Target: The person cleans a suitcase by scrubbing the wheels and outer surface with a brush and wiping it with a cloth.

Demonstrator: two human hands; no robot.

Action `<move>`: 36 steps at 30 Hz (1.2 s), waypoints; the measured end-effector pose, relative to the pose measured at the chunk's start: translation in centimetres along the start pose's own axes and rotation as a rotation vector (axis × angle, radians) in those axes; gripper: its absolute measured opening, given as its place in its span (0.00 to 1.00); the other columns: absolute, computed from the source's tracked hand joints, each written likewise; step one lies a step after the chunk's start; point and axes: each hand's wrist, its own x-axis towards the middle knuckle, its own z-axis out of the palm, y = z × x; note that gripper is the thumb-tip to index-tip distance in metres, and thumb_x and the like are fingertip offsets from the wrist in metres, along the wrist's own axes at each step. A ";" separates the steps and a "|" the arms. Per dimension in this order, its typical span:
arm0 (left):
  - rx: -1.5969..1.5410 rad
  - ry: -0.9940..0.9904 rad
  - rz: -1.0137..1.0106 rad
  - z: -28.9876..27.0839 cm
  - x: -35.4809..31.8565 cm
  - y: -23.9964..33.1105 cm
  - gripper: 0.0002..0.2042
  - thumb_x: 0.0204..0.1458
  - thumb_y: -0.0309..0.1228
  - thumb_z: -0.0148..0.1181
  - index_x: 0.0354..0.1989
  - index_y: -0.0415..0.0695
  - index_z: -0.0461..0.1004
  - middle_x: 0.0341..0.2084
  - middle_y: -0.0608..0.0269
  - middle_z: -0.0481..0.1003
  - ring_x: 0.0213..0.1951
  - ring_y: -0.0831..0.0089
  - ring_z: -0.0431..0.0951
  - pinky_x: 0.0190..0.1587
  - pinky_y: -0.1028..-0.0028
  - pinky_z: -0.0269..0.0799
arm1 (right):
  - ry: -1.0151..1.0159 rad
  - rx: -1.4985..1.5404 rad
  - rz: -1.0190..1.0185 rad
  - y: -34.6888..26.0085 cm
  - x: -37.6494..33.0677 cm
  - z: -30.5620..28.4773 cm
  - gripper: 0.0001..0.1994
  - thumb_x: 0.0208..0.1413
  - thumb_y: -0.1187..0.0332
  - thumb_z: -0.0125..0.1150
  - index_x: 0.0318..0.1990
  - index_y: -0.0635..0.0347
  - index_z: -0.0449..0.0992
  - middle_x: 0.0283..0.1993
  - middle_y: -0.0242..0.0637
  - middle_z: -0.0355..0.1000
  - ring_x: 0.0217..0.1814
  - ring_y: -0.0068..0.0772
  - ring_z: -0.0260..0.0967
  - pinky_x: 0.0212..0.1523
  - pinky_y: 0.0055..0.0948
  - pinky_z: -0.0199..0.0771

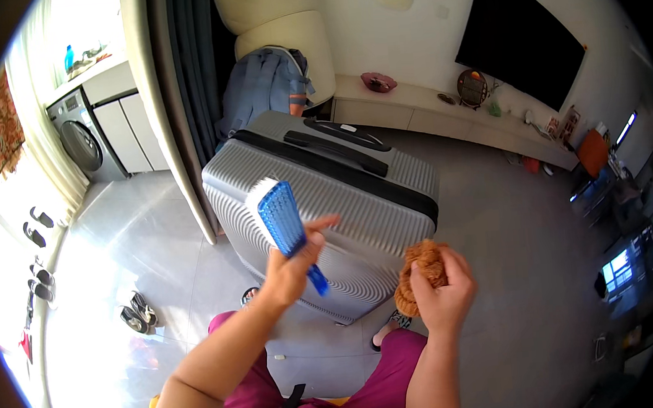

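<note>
A large silver ribbed suitcase (322,197) with a black band stands upright on the floor in front of my knees. My left hand (288,277) is closed round a blue scrub brush (282,219) with white bristles, its index finger stretched out to the right. The brush is tilted in front of the suitcase's ribbed side; I cannot tell if the bristles touch it. In my right hand (450,290) is a bunched brown fluffy cloth (425,269), pinched between thumb and fingers beside the suitcase's right lower edge.
A blue-grey backpack (267,86) leans on a cream chair (277,12) behind the suitcase. Dark curtains (196,84) hang at its left. Shoes (137,312) stand on the grey tiled floor (166,255). A low cabinet (412,120) runs under a wall-mounted television (520,31).
</note>
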 end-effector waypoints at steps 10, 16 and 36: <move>1.113 0.386 0.223 -12.9 6.5 -0.6 0.21 0.55 0.39 0.55 0.55 0.44 0.70 0.62 0.49 0.59 0.65 0.58 0.55 0.61 0.62 0.54 | 0.004 -0.457 -0.265 1.4 0.3 2.7 0.21 0.36 0.69 0.64 0.44 0.57 0.74 0.46 0.34 0.72 0.43 0.46 0.66 0.42 0.40 0.72; 1.236 0.318 0.312 -13.2 6.3 -1.5 0.19 0.53 0.38 0.57 0.53 0.50 0.73 0.58 0.63 0.67 0.66 0.55 0.52 0.65 0.55 0.43 | 0.088 -0.521 -0.336 0.1 -3.8 5.7 0.23 0.38 0.70 0.64 0.47 0.57 0.73 0.50 0.37 0.71 0.41 0.46 0.65 0.43 0.41 0.70; 1.008 0.114 0.389 -7.3 4.3 -2.8 0.25 0.44 0.30 0.64 0.55 0.50 0.71 0.57 0.53 0.64 0.64 0.55 0.54 0.64 0.53 0.44 | 0.542 0.811 0.484 6.4 1.8 0.4 0.18 0.55 0.66 0.61 0.51 0.65 0.68 0.46 0.36 0.70 0.42 0.28 0.69 0.44 0.28 0.72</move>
